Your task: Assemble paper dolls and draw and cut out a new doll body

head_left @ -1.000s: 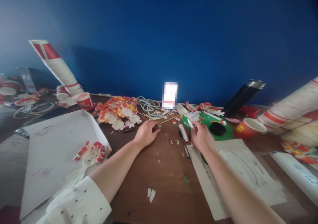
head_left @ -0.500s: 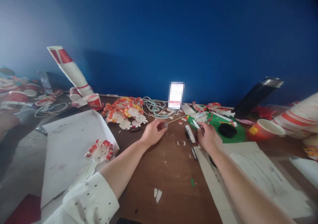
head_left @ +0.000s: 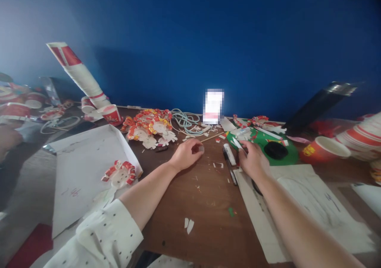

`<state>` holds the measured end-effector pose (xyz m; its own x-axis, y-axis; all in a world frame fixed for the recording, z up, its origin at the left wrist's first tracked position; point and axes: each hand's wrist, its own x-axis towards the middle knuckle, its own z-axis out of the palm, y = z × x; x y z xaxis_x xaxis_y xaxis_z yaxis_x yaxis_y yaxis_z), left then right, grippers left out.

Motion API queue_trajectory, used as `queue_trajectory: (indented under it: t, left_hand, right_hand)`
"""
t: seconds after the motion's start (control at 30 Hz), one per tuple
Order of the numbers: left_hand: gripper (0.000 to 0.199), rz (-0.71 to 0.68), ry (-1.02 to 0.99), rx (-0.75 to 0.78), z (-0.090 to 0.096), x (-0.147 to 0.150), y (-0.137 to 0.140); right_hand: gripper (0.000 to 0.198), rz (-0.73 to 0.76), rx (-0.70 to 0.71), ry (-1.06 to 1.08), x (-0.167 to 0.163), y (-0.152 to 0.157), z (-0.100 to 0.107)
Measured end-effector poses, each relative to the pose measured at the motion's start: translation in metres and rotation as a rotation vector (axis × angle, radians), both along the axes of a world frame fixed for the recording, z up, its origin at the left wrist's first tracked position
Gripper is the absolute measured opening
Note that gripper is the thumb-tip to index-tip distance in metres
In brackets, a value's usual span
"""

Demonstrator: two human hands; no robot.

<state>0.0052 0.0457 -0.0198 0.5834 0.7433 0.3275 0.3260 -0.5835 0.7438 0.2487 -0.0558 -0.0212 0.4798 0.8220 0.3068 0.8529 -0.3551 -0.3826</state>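
Note:
My left hand [head_left: 188,155] rests on the brown table with its fingers curled in toward the thumb. Something small and pale may be at its fingertips, but I cannot make it out. Close to it lies a thin wooden stick [head_left: 212,136]. In my right hand [head_left: 254,161] is a slim white pen-like stick [head_left: 238,144], pinched with its tip pointing up and left. Just left of that hand lie a white capped tube [head_left: 229,154] and a black pen [head_left: 231,168]. Beyond it is a green sheet [head_left: 263,140] with a round black item [head_left: 276,150].
A pile of red-and-white paper cutouts [head_left: 151,125] and a coiled pale cable [head_left: 185,121] lie at the back. On the left, one cutout [head_left: 120,175] sits on a white box lid [head_left: 80,180]. At right stand a paper cup [head_left: 324,151] and a dark bottle [head_left: 321,103].
The camera view has tilted and shifted slightly. Both hands stay in nearly the same places on the table, and my right hand keeps hold of the white pen-like stick.

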Motion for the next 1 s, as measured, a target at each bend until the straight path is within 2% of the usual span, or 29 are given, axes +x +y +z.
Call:
queue_trajectory:
  t: [0.23, 0.43, 0.63, 0.77, 0.9, 1.0]
  left_hand:
    - [0.015, 0.018, 0.016, 0.029, 0.002, 0.0, 0.001]
    - [0.018, 0.02, 0.08, 0.03, 0.002, 0.0, 0.001]
    - [0.021, 0.004, 0.157, 0.058, 0.0, 0.0, 0.002]
    - [0.021, -0.008, 0.161, 0.062, -0.002, 0.0, 0.003]
    - [0.022, -0.011, 0.16, 0.059, -0.002, -0.001, 0.003]
    - [0.022, -0.011, 0.162, 0.049, -0.001, -0.001, 0.002]
  right_hand:
    - [0.033, 0.03, -0.041, -0.009, 0.002, 0.001, -0.001]
    - [0.029, 0.038, 0.083, -0.111, -0.01, -0.004, 0.009]
    - [0.043, 0.058, -0.19, -0.102, -0.026, -0.008, 0.021]
    - [0.039, 0.053, -0.228, -0.065, -0.026, -0.006, 0.02]
    - [0.04, 0.048, -0.159, -0.004, -0.021, -0.004, 0.014]
    - [0.043, 0.059, 0.018, 0.122, -0.015, -0.004, 0.01]
